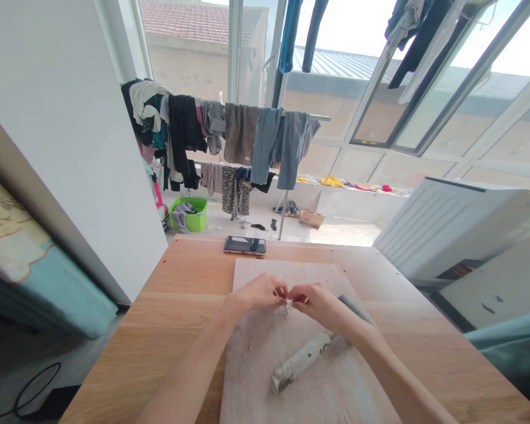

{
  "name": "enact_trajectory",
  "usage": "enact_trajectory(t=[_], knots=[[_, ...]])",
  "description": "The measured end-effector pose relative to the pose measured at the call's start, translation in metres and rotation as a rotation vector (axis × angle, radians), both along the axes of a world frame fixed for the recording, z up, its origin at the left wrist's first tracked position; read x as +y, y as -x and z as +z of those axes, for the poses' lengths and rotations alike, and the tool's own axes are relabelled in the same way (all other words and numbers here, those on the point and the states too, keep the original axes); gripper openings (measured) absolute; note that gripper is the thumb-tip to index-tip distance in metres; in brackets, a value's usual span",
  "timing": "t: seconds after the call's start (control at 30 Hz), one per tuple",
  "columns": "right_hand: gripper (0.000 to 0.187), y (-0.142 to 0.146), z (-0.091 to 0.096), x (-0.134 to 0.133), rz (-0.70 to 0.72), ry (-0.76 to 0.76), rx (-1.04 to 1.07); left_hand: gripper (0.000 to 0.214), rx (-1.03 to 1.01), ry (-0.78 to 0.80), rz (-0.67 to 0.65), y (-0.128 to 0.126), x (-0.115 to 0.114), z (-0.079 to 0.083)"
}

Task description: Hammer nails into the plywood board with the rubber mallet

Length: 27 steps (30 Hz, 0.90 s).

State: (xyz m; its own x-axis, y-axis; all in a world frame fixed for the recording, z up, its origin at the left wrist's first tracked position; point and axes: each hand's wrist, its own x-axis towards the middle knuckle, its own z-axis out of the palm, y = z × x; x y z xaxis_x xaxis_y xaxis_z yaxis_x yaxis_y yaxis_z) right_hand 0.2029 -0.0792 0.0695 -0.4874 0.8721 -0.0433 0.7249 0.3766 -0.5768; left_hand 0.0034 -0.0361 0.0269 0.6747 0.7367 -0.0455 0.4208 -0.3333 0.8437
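My left hand [269, 291] and my right hand [311, 297] meet above a pale board [251, 377], fingertips pinched together. Between them is a small crumpled whitish piece [287, 307], whose kind is too small to make out; it hangs a little below the fingers. A whitish roll with dark patches [301, 361] lies slantwise on the board, nearer to me, below my right hand. Beside my right wrist a grey cylindrical thing [353, 307] shows, partly hidden by the forearm.
The board lies on a wooden table [181, 306]. A phone [245, 245] rests by the table's far edge. Beyond stand a drying rack with clothes [241, 132] and a green basket [195, 215]. A white cabinet [70, 147] rises on the left.
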Motion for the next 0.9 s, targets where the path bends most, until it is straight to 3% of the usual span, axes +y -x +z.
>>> enact_trajectory(t=[0.2,0.43,0.53,0.63,0.73,0.83,0.9], knots=[[0.02,-0.002,0.003,-0.018,0.007,-0.007,0.018,0.019,-0.012,-0.028,0.017,0.005,0.003,-0.002],[0.025,-0.018,-0.001,-0.047,-0.073,-0.009,0.068,0.022,0.063,-0.096,0.078,0.012,0.001,0.014],[0.027,-0.036,-0.005,-0.065,-0.154,-0.075,0.089,0.025,0.063,-0.099,0.102,0.018,-0.006,0.022],[0.028,-0.067,-0.014,-0.083,-0.295,-0.228,0.127,0.025,0.122,-0.165,0.155,0.027,-0.028,0.032],[0.026,-0.107,-0.033,-0.1,-0.556,-0.378,0.122,0.022,0.311,-0.343,0.165,0.037,-0.069,0.036],[0.031,-0.146,-0.062,-0.116,-0.739,-0.35,0.032,0.021,0.394,-0.499,0.203,0.045,-0.115,0.027],[0.037,-0.164,-0.083,-0.125,-0.738,-0.33,-0.006,0.021,0.348,-0.552,0.216,0.05,-0.139,0.014]])
